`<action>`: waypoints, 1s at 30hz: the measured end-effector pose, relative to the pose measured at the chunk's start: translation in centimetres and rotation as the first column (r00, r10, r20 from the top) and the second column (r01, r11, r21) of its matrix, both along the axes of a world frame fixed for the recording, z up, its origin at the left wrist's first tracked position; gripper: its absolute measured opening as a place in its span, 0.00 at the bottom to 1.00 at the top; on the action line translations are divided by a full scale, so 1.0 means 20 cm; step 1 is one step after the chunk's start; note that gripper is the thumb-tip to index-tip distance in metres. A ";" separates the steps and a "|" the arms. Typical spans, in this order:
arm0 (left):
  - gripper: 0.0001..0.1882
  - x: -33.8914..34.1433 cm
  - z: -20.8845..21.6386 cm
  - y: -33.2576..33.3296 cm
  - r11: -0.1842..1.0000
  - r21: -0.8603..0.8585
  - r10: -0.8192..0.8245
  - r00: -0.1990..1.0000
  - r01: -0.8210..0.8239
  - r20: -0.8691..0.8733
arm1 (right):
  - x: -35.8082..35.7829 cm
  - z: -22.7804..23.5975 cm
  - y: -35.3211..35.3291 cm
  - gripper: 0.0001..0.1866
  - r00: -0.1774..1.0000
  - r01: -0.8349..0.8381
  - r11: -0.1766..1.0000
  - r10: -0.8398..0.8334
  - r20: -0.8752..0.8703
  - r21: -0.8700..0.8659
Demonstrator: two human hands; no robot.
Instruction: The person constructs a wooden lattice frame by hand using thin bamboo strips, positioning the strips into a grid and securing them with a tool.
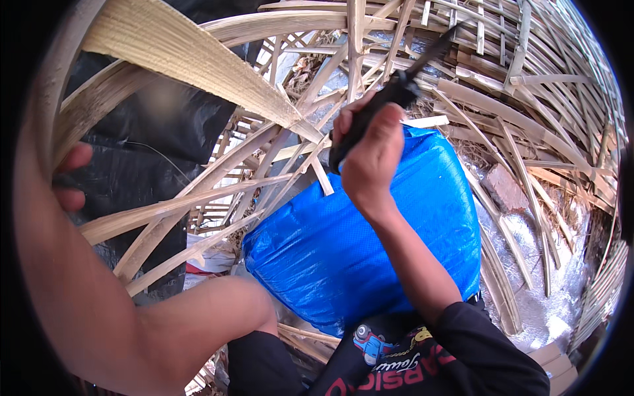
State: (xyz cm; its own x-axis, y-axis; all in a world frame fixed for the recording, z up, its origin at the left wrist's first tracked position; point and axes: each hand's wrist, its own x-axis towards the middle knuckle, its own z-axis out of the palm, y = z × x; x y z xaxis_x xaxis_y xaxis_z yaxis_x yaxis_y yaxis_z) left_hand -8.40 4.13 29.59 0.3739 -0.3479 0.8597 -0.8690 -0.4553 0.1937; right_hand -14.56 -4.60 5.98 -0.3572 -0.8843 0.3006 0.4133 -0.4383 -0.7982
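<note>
My right hand is raised over a blue woven-plastic sack and grips the dark handle of a knife whose dark blade points up and to the right. My left hand is at the far left, its fingers curled around a wide curved bamboo strip of a half-woven basket frame. Thin bamboo slats fan out between the two hands. My left forearm fills the lower left.
A black plastic sheet lies behind the slats at left. Woven bamboo lattice covers the top and right. A reddish brick and silvery sheeting lie on the ground at right.
</note>
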 end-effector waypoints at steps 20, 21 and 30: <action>0.33 0.03 -0.03 0.04 1.000 -0.009 0.016 1.000 -0.016 -0.007 | 0.01 0.18 0.19 0.30 0.864 -0.459 0.851 0.361 0.352 0.254; 0.33 0.01 -0.03 0.05 1.000 -0.015 0.012 1.000 -0.012 0.000 | 0.02 0.21 0.21 0.30 0.898 -0.340 0.923 0.263 0.352 0.179; 0.32 0.02 -0.04 0.06 1.000 -0.006 -0.004 1.000 0.004 0.001 | 0.03 0.14 0.13 0.28 0.835 -0.518 0.807 0.405 0.373 0.285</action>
